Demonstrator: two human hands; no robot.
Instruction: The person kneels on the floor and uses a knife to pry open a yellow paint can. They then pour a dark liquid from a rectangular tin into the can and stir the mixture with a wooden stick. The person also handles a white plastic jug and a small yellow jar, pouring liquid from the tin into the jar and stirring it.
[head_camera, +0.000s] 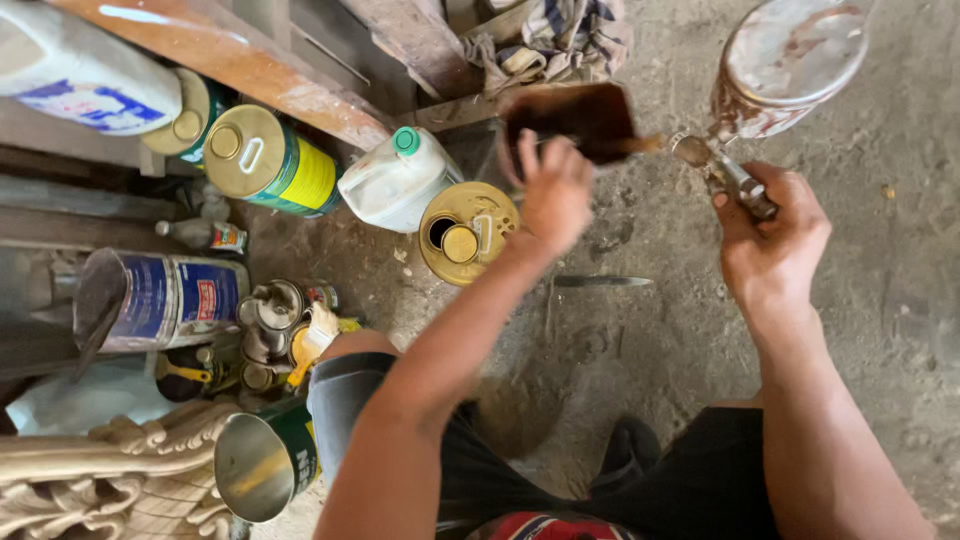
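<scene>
Hands over the concrete floor (880, 290): left hand (555, 195), fingers curled on a brown tub (580, 118), tilts its mouth rightward toward the spray-gun neck (720, 170), which the right hand (775, 230) clamps just beside it.

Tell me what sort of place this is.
Probably a woodworking or furniture-finishing workshop: metal cans and a white plastic jug crowd the dusty concrete floor, beside carved wooden furniture.
</scene>
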